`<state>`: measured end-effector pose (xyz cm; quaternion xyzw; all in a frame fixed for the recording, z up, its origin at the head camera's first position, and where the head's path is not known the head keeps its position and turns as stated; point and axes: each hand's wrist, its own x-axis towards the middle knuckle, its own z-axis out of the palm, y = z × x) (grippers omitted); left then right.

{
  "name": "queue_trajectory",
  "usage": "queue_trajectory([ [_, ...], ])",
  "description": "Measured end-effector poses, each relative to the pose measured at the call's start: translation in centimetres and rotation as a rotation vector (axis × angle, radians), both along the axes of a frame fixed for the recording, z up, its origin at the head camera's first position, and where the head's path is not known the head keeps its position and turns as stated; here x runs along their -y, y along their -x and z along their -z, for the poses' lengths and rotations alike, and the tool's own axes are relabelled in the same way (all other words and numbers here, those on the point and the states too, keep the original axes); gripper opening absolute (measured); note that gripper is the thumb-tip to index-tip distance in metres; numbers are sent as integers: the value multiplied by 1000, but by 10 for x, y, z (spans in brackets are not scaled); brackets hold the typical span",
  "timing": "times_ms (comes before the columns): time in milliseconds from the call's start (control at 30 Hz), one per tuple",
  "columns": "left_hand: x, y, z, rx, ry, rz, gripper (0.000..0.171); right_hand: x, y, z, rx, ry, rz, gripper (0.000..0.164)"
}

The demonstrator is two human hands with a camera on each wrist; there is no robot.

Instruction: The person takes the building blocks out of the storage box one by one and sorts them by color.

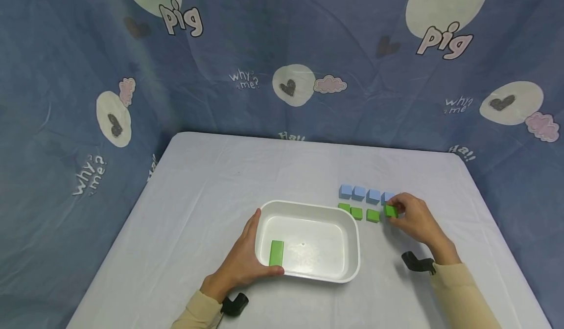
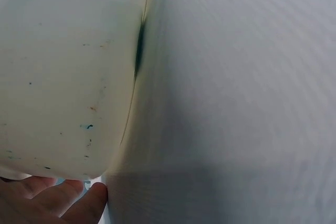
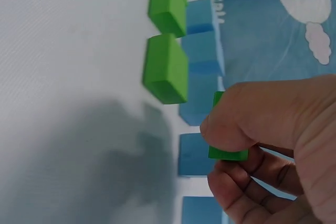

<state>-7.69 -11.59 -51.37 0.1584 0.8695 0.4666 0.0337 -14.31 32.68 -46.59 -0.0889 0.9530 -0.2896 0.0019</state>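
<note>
My right hand (image 1: 414, 219) pinches a small green block (image 1: 390, 211) between thumb and fingers, at the right end of the block rows. In the right wrist view the thumb covers much of that green block (image 3: 229, 154). My left hand (image 1: 244, 258) holds the left end of a white rectangular tray (image 1: 308, 206), its thumb along the front rim and its fingers at the left side. The left wrist view shows fingertips (image 2: 86, 203) against the tray's outer wall (image 2: 63, 98). Inside the tray, near its left end, lies a green oblong piece (image 1: 276, 253).
Several blue blocks (image 1: 359, 193) stand in a row behind the tray's right corner. In front of them runs a row of green blocks (image 1: 373, 215), the leftmost partly hidden by the tray rim. A patterned blue cloth (image 1: 246, 108) hangs behind the white table (image 1: 211, 187).
</note>
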Motion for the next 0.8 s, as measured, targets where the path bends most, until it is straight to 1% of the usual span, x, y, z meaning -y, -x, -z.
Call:
queue_trajectory([
  [133,0,0,0,11,4,-3,150,-2,1,8,-8,-7,-21,34],
  [333,-1,1,-2,16,10,-8,150,-3,3,19,-25,-47,-40,31],
  [500,-1,1,-1,16,5,-7,150,-1,4,23,-19,-67,-33,31],
  [667,0,1,-1,12,5,-4,150,1,3,26,5,-81,-23,31],
  [800,-1,0,-1,12,8,-3,150,0,1,23,18,-81,-25,33],
])
